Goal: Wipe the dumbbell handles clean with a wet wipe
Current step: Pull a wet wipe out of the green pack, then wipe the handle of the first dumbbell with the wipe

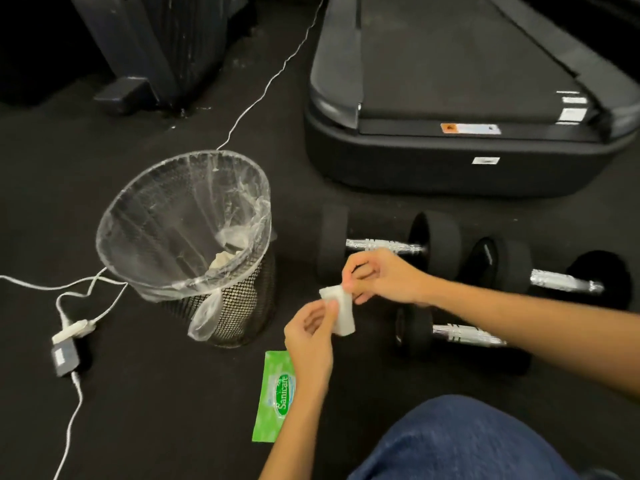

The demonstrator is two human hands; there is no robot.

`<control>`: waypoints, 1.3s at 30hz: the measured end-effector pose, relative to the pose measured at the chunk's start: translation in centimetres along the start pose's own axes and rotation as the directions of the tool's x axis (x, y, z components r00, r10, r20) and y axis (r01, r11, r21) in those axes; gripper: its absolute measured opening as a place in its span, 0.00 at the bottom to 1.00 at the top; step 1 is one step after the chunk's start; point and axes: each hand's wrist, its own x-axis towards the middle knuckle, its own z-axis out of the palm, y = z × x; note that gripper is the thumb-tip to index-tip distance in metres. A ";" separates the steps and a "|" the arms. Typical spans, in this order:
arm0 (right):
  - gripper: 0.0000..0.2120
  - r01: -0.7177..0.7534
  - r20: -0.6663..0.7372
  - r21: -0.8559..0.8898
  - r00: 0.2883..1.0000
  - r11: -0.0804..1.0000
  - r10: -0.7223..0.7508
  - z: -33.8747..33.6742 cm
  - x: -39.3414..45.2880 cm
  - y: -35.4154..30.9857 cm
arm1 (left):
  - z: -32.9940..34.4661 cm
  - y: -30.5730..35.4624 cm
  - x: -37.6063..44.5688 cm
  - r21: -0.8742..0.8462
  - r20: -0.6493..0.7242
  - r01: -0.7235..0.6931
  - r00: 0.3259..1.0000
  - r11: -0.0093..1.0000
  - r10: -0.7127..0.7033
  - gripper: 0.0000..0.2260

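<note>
Both forearms are bare, with no sleeves, and the left hand [309,336] and right hand [377,275] are bare. Blue denim covers the knee [460,441].

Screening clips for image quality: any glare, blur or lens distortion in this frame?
Head view: dim room, dark floor swallowing the dumbbell heads; bright glints on its chrome handle and the bin liner; wide-angle bending of the treadmill edges; slight softness overall, though both hands and the wet wipe read clearly.
</note>
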 end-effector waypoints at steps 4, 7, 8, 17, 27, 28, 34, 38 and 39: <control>0.01 -0.024 -0.027 -0.046 0.999 0.999 0.023 -3.6 -0.3 -1.5 | 2.4 2.1 1.4 0.094 0.086 -0.158 0.985 0.983 0.150 0.04; 0.01 -0.032 -0.123 -0.050 0.992 0.998 0.025 -5.3 -0.8 -2.1 | 3.6 3.4 2.3 0.226 0.089 -0.318 0.948 0.921 0.305 0.03; 0.02 -0.028 -0.195 -0.053 0.981 0.998 0.017 -5.5 -0.8 -2.0 | 4.0 3.7 2.7 0.250 0.075 -0.348 0.937 0.904 0.340 0.03; 0.14 -0.083 -0.177 0.529 0.962 0.845 0.205 -1.0 -1.2 1.2 | 6.7 3.1 3.9 0.218 0.146 -0.286 0.955 0.933 0.258 0.04; 0.16 0.043 -0.280 0.692 0.936 0.720 0.214 -1.2 -0.6 3.5 | 7.4 1.7 3.4 0.173 0.097 -0.351 0.936 0.920 0.339 0.16; 0.15 0.032 -0.258 0.722 0.939 0.691 0.226 -1.3 -0.7 3.4 | 7.4 1.7 3.5 0.188 0.115 -0.375 0.926 0.908 0.359 0.16; 0.08 0.084 -0.412 0.771 0.822 0.631 0.393 -4.0 1.1 3.8 | 7.7 2.0 7.4 0.380 0.137 -0.569 0.814 0.729 0.564 0.12; 0.11 0.123 -0.750 0.088 0.661 0.988 -0.015 -6.6 4.6 4.1 | 8.5 2.7 13.1 0.598 0.276 -0.537 0.835 0.595 0.476 0.16; 0.13 0.137 -0.718 -0.099 0.676 0.986 -0.166 -6.6 5.5 4.2 | 8.7 2.3 13.8 0.647 0.328 -0.538 0.836 0.540 0.440 0.17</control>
